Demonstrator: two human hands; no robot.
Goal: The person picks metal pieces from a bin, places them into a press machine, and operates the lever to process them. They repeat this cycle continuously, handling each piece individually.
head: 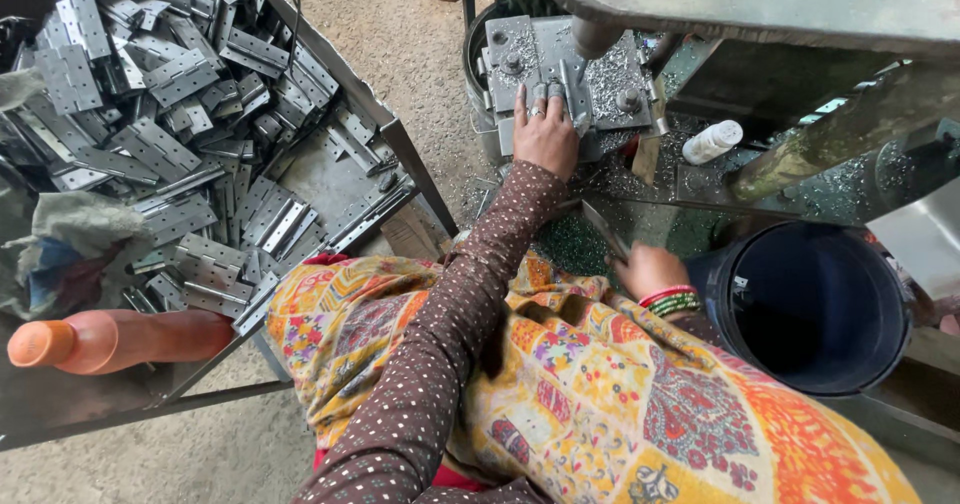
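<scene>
Grey concrete floor is showing between a metal tray (395,139) of parts on the left and a press machine (760,4) at the top right, with the seated person's patterned lap filling the lower middle.

The left hand (545,134) is being stretched forward, its fingers spread flat and pressing a small hinge piece (568,92) onto the press die plate (560,69), directly under the round ram (593,36). The right hand (650,269) is being kept low beside the lap, closed on a flat metal strip (603,229) whose end is pointing up and to the left.

For this step to be done well, the piece is best seated square against the die's guides and the fingertips drawn clear of the ram's path before any stroke; the next strip is best kept ready but away from the die.

Metal shavings (610,74) are lying over the plate and could be tilting the part, so brushing is advisable. A white bottle (712,141) is lying right of the die, a dark bucket (810,304) is standing at the right hand, and loose hinges (170,134) are heaped in the tray, with an orange bottle (110,339) at its near edge.
</scene>
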